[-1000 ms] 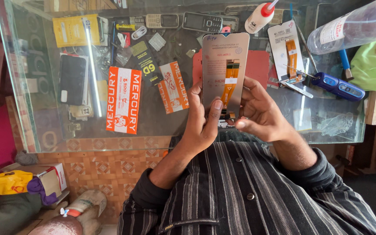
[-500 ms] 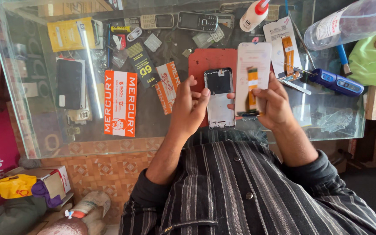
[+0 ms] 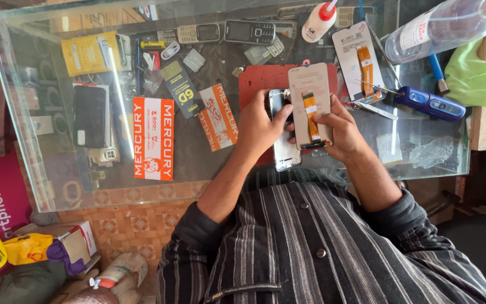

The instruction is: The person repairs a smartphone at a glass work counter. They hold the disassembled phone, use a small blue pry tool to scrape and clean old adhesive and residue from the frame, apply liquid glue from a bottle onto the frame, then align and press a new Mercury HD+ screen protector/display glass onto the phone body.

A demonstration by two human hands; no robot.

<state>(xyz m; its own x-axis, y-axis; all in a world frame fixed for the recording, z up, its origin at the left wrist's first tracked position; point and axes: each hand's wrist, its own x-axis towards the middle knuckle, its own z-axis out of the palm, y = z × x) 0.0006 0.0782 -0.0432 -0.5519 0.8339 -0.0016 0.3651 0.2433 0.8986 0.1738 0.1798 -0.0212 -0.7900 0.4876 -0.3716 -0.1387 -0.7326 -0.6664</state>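
My right hand [image 3: 341, 132] holds a pale phone display panel [image 3: 309, 84] with an orange flex cable running down its back. My left hand [image 3: 260, 126] grips an opened silver phone body [image 3: 283, 152] lying under and to the left of the panel. Its thumb rests against the panel's left edge. Both parts sit over a red work mat [image 3: 260, 79] on the glass table [image 3: 198, 186]. The lower part of the phone body is partly hidden by my hands.
A second display panel [image 3: 355, 59] with an orange cable lies right of the mat, beside a blue tool [image 3: 431, 104] and tweezers [image 3: 375, 110]. A glue bottle [image 3: 317, 21], a clear plastic bottle [image 3: 440, 28], old keypad phones [image 3: 226, 32], a black phone [image 3: 90, 115] and orange packets [image 3: 153, 138] lie around.
The display panel has come down from a raised position in front of me to lie over the phone body on the mat. Both hands moved closer together.
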